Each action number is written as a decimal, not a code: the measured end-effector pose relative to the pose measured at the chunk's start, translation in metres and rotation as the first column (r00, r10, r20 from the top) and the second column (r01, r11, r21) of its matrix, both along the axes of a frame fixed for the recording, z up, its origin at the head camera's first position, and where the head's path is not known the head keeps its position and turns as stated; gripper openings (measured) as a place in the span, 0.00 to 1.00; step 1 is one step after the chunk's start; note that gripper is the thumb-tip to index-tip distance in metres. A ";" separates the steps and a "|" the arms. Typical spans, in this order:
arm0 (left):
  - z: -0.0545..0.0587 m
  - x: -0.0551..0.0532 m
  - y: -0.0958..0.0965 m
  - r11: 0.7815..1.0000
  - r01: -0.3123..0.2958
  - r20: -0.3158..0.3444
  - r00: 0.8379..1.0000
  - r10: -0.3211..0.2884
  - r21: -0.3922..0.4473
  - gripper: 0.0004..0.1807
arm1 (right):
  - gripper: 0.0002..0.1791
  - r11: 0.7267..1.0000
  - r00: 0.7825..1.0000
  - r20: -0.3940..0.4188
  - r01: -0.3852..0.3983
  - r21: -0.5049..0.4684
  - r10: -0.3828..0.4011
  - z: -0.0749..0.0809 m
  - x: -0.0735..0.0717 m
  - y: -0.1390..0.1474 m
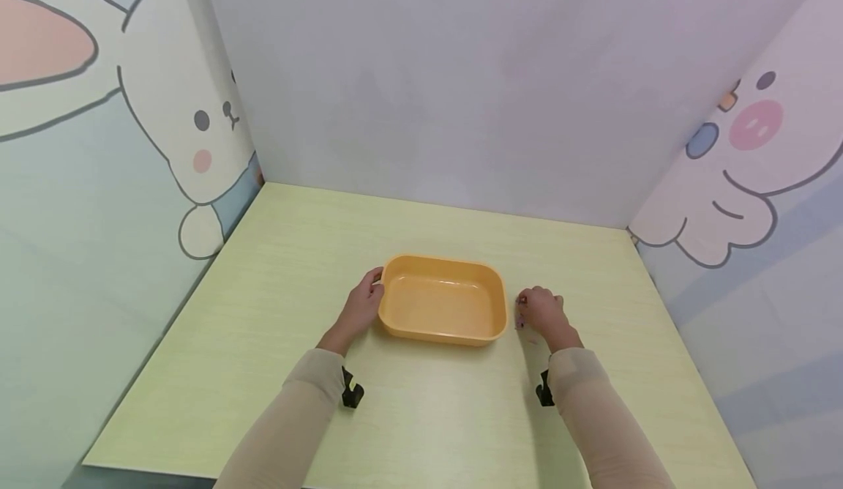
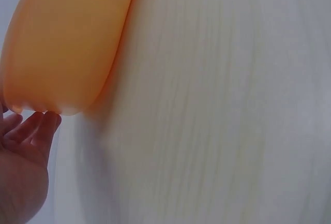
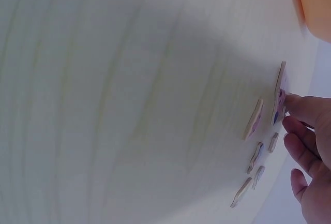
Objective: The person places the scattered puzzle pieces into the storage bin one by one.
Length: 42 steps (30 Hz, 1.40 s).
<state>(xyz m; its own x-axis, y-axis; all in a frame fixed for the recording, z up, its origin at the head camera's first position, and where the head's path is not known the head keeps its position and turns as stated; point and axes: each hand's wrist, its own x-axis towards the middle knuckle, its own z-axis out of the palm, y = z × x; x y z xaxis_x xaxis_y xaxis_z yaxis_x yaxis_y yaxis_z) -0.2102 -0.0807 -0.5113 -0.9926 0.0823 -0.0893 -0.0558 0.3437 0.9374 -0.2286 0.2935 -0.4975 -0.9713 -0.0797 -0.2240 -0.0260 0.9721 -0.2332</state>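
A shallow yellow-orange plastic tray (image 1: 443,338) lies on the table in front of me. My left hand (image 1: 358,306) grips its left end, and in the left wrist view its fingertips (image 2: 51,116) press up against the rim. Just right of the tray is my right hand (image 1: 543,313), fingers bent down over small flat pieces. In the right wrist view those fingers pinch the edge of the largest flat wooden piece (image 3: 279,92), printed purple and blue. Beside it lie several smaller wooden pieces, among them a purple one (image 3: 253,120) and a narrow one (image 3: 241,193).
The pale yellow-green table (image 1: 197,372) has a plain grey wall (image 1: 448,94) behind it. Side panels with cartoon animals rise at left (image 1: 132,181) and right (image 1: 744,255). Dark camera mounts (image 1: 352,389) sit at both wrists.
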 end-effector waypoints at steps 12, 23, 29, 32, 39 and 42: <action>-0.001 -0.001 0.001 1.000 -0.006 0.000 1.000 0.006 0.005 0.26 | 0.14 1.000 0.999 -0.048 -0.023 -0.009 0.022 0.007 0.000 -0.002; 0.000 -0.001 0.000 1.000 -0.004 0.003 1.000 0.004 0.012 0.26 | 0.13 0.995 0.987 -0.128 -0.103 -0.004 0.102 0.019 0.001 -0.003; 0.001 0.000 0.000 1.000 -0.001 -0.013 1.000 0.001 0.012 0.26 | 0.13 0.994 0.983 -0.146 -0.112 -0.011 0.109 0.022 0.002 -0.004; 0.000 0.000 0.000 1.000 0.000 -0.015 1.000 0.001 0.013 0.26 | 0.13 0.992 0.979 -0.161 -0.126 -0.009 0.123 0.025 0.002 -0.005; 0.001 0.001 -0.001 1.000 -0.001 -0.025 1.000 0.001 0.020 0.26 | 0.11 0.991 0.974 -0.183 -0.133 0.005 0.132 0.036 0.002 -0.005; 0.001 0.001 -0.001 1.000 0.003 -0.032 0.999 -0.002 0.020 0.26 | 0.10 0.990 0.970 -0.197 -0.142 0.013 0.142 0.040 0.001 -0.005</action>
<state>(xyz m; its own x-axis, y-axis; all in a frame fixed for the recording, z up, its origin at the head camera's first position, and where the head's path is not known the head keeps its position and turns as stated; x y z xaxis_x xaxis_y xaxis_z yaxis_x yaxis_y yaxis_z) -0.2092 -0.0813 -0.5100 -0.9947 0.0860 -0.0561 -0.0253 0.3245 0.9455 -0.2274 0.2887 -0.4578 -0.9750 -0.2203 -0.0294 -0.2094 0.9549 -0.2105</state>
